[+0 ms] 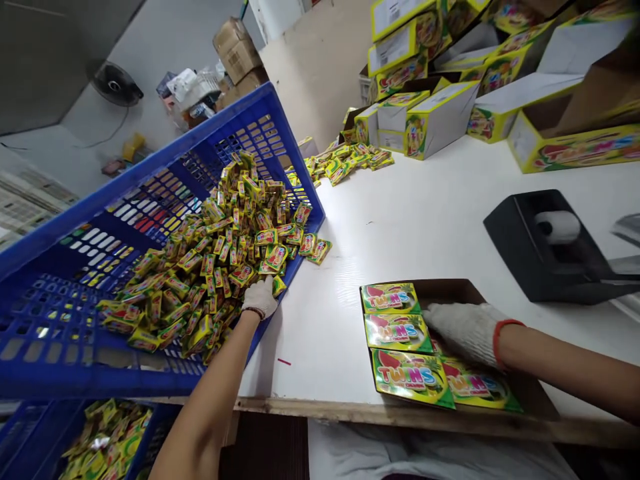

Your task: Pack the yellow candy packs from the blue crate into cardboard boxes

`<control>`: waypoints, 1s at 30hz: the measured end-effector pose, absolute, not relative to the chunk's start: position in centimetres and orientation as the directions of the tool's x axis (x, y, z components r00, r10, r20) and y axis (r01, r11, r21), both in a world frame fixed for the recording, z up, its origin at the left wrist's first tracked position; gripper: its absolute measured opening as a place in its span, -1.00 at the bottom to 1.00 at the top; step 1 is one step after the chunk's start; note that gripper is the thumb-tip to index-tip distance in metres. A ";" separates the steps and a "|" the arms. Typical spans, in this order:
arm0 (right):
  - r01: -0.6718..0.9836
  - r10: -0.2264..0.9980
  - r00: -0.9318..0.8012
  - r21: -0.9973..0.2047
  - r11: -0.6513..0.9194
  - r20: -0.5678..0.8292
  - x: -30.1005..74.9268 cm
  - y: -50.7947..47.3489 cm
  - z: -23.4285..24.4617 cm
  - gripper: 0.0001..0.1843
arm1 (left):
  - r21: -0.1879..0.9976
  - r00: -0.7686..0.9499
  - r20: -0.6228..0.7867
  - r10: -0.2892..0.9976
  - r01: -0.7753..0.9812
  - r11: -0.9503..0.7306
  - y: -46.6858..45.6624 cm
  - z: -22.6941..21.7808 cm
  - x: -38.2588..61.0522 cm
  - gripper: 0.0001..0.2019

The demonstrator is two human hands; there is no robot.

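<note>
A tilted blue plastic crate [295, 143] on the left holds a heap of small yellow-green candy packs [235, 247]. My left hand [260, 298], in a white knitted glove, is at the crate's near edge among the packs, fingers curled against one small candy pack [279, 287]. On the table, an open cardboard carton [443, 288] contains several flat yellow-green boxes printed TWINS [397, 333]. My right hand [465, 327], gloved with a red cuff, reaches into this carton beside the boxes and partly covers one. Its fingertips are blurred and partly hidden.
A black tape dispenser [540, 247] stands to the right. Yellow and white cartons [445, 113] are piled at the back, with loose packs [345, 160] before them. Below the table edge [300, 408], another blue crate [40, 433] holds more packs. A fan [114, 85] hangs on the wall.
</note>
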State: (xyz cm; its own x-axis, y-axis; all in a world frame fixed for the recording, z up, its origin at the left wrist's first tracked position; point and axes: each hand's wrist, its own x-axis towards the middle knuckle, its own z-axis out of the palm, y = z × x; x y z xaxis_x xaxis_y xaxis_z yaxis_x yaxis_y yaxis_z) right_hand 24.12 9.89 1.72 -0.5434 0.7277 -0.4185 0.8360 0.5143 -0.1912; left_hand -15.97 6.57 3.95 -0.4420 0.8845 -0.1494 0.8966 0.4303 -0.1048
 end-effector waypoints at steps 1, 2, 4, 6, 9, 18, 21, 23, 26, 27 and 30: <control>0.826 0.712 -0.554 -0.175 0.536 -0.431 24.1 9.8 2.3 -0.66 | -0.075 -0.433 -0.163 0.887 0.901 0.426 6.3 4.1 -15.9 -0.45; 0.810 0.688 -0.568 -0.160 0.564 -0.451 24.2 9.7 3.1 -0.64 | -0.033 -0.418 -0.175 0.891 0.907 0.419 5.9 4.2 -15.7 -0.49; 0.783 0.660 -0.602 -0.172 0.598 -0.448 24.7 9.6 5.2 -0.65 | 0.085 -0.368 -0.189 0.910 0.917 0.389 5.4 4.7 -14.5 -0.54; 0.767 0.664 -0.641 -0.284 0.575 -0.386 25.3 9.9 7.7 -0.71 | 0.225 -0.285 -0.173 0.943 0.920 0.320 4.8 5.2 -12.1 -0.54; 0.693 0.776 -0.612 -0.575 0.434 -0.153 25.4 10.3 11.1 -0.75 | 0.706 -0.098 -0.003 0.995 0.705 0.072 3.8 6.3 -6.4 -0.49; 0.377 0.833 -0.554 -0.895 0.238 -0.012 24.3 10.5 12.2 -0.97 | 0.996 0.146 -0.070 0.987 0.071 0.061 1.4 8.6 7.5 -0.52; 0.361 0.822 -0.554 -0.928 0.094 -0.132 25.7 10.5 11.2 -0.81 | 0.998 0.105 -0.056 0.993 0.039 0.052 1.4 8.2 8.5 -0.59; 0.342 0.795 -0.590 -0.935 0.091 -0.138 26.6 10.6 10.6 -0.74 | 0.999 0.073 -0.037 0.997 0.028 0.035 1.7 8.0 8.9 -0.62; 0.376 0.778 -0.625 -0.898 0.226 -0.066 27.9 10.9 10.3 -0.79 | 0.986 0.029 0.029 0.999 0.166 -0.033 2.3 7.4 9.0 -0.64; 0.412 0.783 -0.620 -0.866 0.284 -0.038 28.3 11.2 10.3 -0.80 | 0.958 0.031 0.080 0.996 0.273 -0.085 2.6 7.0 8.8 -0.64; 0.589 0.785 -0.620 -0.659 0.468 0.003 28.9 12.1 10.1 -0.82 | 0.654 0.194 0.246 0.950 0.690 -0.310 3.0 5.1 7.8 -0.58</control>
